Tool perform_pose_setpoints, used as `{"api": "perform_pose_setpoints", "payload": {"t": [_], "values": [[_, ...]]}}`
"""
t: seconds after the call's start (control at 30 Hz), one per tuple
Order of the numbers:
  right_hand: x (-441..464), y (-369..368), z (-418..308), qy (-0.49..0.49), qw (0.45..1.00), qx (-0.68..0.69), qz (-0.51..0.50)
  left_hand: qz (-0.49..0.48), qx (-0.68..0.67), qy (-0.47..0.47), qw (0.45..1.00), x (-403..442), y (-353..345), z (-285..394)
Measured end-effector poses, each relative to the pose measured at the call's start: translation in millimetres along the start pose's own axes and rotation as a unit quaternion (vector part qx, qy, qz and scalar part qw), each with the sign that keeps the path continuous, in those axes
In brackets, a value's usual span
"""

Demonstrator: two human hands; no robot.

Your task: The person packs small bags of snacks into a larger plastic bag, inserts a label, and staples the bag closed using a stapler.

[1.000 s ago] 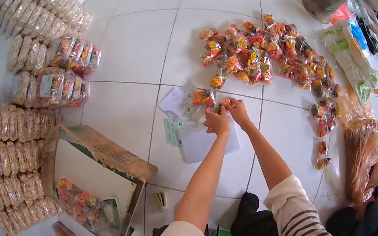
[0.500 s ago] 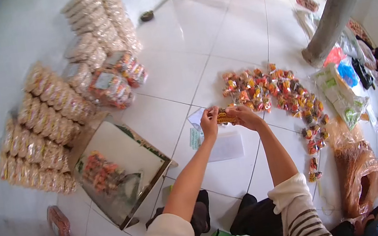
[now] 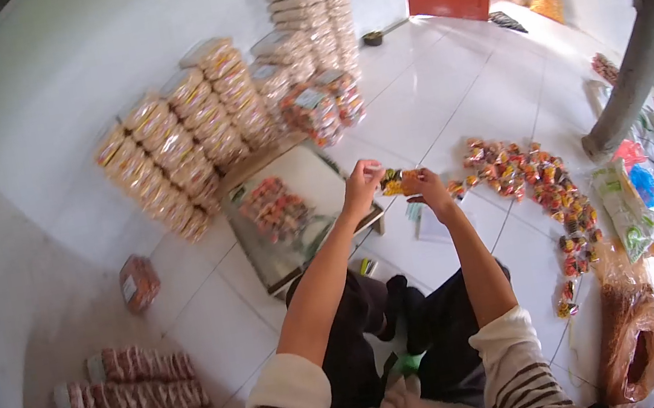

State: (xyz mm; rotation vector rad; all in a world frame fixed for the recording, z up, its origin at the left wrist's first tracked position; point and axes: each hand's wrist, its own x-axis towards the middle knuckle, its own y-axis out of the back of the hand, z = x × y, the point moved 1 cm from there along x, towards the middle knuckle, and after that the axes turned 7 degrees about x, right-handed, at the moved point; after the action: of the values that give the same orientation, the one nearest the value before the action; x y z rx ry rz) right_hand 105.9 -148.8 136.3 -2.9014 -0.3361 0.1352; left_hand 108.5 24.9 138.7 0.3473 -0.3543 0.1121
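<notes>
A small yellow, black and orange snack packet [image 3: 393,183] is held up over the floor between my hands. My left hand [image 3: 361,187] is closed in a pinch at its left end, near the low table's corner. My right hand [image 3: 429,190] grips the packet's right end, fingers curled round it. Past my right hand, many similar snack packets [image 3: 543,176] lie in a curved band on the white tiles. Partly hidden below my hands is a pale flat sheet or tray [image 3: 433,225]. A low glass-topped table [image 3: 313,172] with orange packets on it stands by my left forearm.
Tall stacks of bagged snacks [image 3: 170,144] line the left wall. Filled bags of orange packets [image 3: 312,116] stand beside them. Reddish-brown packs [image 3: 136,404] lie at lower left. To the right are a large brown plastic bag [image 3: 638,333] and a grey post [image 3: 638,70].
The view has swung left, bringing the wall stacks and lower-left packs further in. My hands have drawn slightly apart, showing more of the packet between them.
</notes>
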Motion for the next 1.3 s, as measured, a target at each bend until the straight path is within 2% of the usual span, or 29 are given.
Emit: {"api": "perform_pose_setpoints", "payload": {"t": [0.07,0.1,0.17,0.2,0.23,0.27,0.33,0.4,0.43,0.5,0.57,0.6,0.67,0.7,0.73,0.8,0.87,0.93,0.97,1.0,1.07,1.1,1.13,1.17,1.2,1.23,1.27,1.3], "values": [[-16.0,-29.6,9.9,-0.001,0.994,0.042,0.103,0.015,0.032,0.04,0.999,0.2,24.6,-1.4],[-21.9,-37.5,31.8,-0.003,0.985,0.131,0.111,0.023,0.034,0.049,0.998,0.9,36.3,-8.7],[-38.6,-55.4,87.0,-0.012,0.946,0.284,0.156,0.083,0.073,-0.021,0.994,6.2,62.2,-26.0],[-40.9,-58.2,126.6,-0.116,0.904,0.357,0.205,0.093,0.075,-0.015,0.993,1.7,74.5,-26.6],[-50.5,-66.1,145.6,-0.192,0.874,0.377,0.239,0.078,0.139,0.01,0.987,-6.7,87.4,-25.4],[-51.2,-66.4,181.1,-0.246,0.862,0.388,0.215,0.059,0.202,0.037,0.977,-15.4,99.6,-29.0],[-62.5,-84.3,188.9,-0.279,0.866,0.352,0.22,0.044,0.237,0.082,0.967,-32.5,119.4,-53.9],[-64.8,-97.0,187.3,-0.281,0.874,0.352,0.179,-0.041,0.426,0.101,0.898,-53.2,131.4,-68.6],[-62.6,-103.3,186.8,-0.27,0.883,0.358,0.141,-0.04,0.425,0.108,0.898,-64.7,132.5,-62.9],[-55.1,-122.2,190.3,-0.297,0.879,0.352,0.125,-0.135,0.451,0.246,0.847,-94.3,127.4,-46.1],[-36.9,-137.8,205.9,-0.342,0.86,0.365,0.097,-0.122,0.425,0.261,0.858,-121.4,123.3,-50.1],[-30.2,-145.9,208.4,-0.346,0.861,0.362,0.091,-0.031,0.45,0.253,0.856,-136.1,115.3,-59.3],[-12.6,-163.4,206.3,-0.268,0.898,0.348,0.005,0.139,0.471,0.205,0.847,-161.2,106.3,-97.1],[-5.3,-169.2,210.2,-0.237,0.923,0.302,0.008,0.214,0.464,0.171,0.842,-167.7,105.8,-105.9],[2.1,-173.1,214.6,-0.245,0.924,0.295,0.006,0.216,0.461,0.181,0.841,-173.1,102.9,-116.4],[22.5,-188.4,222.4,-0.135,0.962,0.234,-0.038,0.238,0.376,0.226,0.867,-180.6,103.6,-128.8],[43.0,-199.0,230.3,-0.127,0.968,0.206,-0.06,0.254,0.349,0.248,0.867,-182.4,106.2,-130.0],[58.8,-200.7,232.0,-0.044,0.996,-0.059,-0.052,0.267,0.32,0.266,0.869,-185.7,108.3,-131.8],[67.1,-201.7,243.0,0.009,0.999,-0.021,-0.037,0.281,0.303,0.256,0.874,-187.7,108.3,-130.8],[67.2,-203.8,237.6,0.006,0.999,-0.023,-0.04,0.294,0.284,0.245,0.879,-189.3,108.7,-131.5],[62.9,-204.7,211.5,0.121,0.963,-0.227,-0.074,0.31,0.259,0.229,0.886,-189.0,109.8,-136.9],[59.9,-205.8,213.3,0.122,0.963,-0.23,-0.074,0.325,0.235,0.208,0.892,-185.4,111.2,-135.2],[52.8,-208.0,214.7,0.176,0.941,-0.287,-0.015,0.326,0.232,0.206,0.893,-180.2,111.6,-132.9],[47.1,-208.6,214.0,0.23,0.911,-0.34,0.045,0.37,0.17,0.22,0.886,-173.7,112.1,-130.8],[41.9,-207.7,203.2,0.234,0.91,-0.341,0.046,0.413,0.106,0.232,0.874,-166.0,114.7,-127.4],[32.5,-206.9,184.3,0.217,0.905,-0.362,-0.047,0.413,0.104,0.23,0.875,-158.0,118.0,-124.8],[23.3,-207.2,165.1,0.199,0.892,-0.381,-0.14,0.456,0.043,0.198,0.867,-148.8,123.3,-122.2],[17.5,-205.8,150.3,0.202,0.891,-0.382,-0.14,0.496,-0.018,0.164,0.852,-139.3,128.7,-118.7]]}}
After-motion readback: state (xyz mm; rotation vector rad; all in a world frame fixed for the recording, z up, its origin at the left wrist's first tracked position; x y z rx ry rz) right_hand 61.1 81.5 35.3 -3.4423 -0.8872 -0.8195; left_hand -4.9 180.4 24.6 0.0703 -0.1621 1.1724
